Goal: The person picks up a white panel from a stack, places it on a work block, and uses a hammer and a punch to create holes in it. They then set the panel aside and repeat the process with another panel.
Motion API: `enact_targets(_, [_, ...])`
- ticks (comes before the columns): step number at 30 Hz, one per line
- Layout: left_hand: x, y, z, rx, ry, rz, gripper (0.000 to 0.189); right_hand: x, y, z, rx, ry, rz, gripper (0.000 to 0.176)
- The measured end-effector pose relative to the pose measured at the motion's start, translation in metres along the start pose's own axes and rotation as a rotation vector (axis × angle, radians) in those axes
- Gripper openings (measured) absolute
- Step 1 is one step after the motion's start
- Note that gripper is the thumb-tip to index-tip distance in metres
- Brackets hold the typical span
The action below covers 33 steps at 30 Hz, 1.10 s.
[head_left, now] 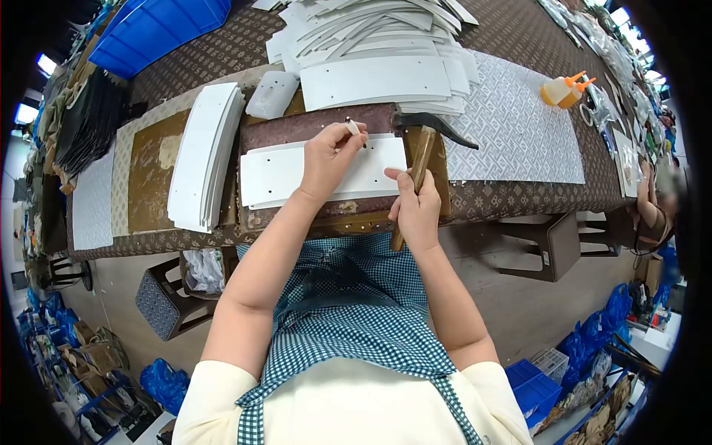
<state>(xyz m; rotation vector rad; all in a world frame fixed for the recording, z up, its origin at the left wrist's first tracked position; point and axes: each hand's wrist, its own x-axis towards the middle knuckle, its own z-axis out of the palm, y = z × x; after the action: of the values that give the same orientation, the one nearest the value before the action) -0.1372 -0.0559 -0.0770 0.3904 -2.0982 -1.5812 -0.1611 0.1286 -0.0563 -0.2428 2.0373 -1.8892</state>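
Observation:
My left hand (pixel 328 157) is closed on a small white piece with a dark tip (pixel 352 127), above the right part of a white sheet. That white sheet (pixel 278 174) has small dark holes and lies on others on a dark red board (pixel 274 134). My right hand (pixel 417 208) grips the wooden handle of a hammer (pixel 422 157), whose dark curved head lies beyond the board's right corner. Left of the board is a stack of white sheets (pixel 202 156). A clear plastic bag (pixel 271 95) rests behind the board.
Behind the board is a large pile of white sheets (pixel 374 80). A blue bin (pixel 159 30) stands at the back left, near dark stacked pieces (pixel 89 122). Orange-tipped bottles (pixel 558 91) stand at the right. Another person's arm (pixel 649 200) shows at the far right.

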Motion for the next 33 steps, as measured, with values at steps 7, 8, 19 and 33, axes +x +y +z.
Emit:
enact_targets(7, [0.008, 0.004, 0.011, 0.073, -0.058, 0.035, 0.017, 0.000, -0.001, -0.001, -0.003, 0.002, 0.020, 0.023])
enact_targets(8, [0.008, 0.006, 0.010, 0.099, -0.063, 0.035, 0.018, 0.000, -0.001, -0.001, -0.005, -0.002, 0.019, 0.023])
enact_targets(19, [0.010, -0.001, 0.014, 0.191, -0.060, 0.184, 0.014, 0.002, -0.010, -0.013, 0.057, -0.120, 0.005, 0.017])
enact_targets(33, [0.012, -0.006, 0.015, 0.343, -0.078, 0.356, 0.012, 0.019, -0.115, -0.054, -0.838, -0.402, -0.310, 0.019])
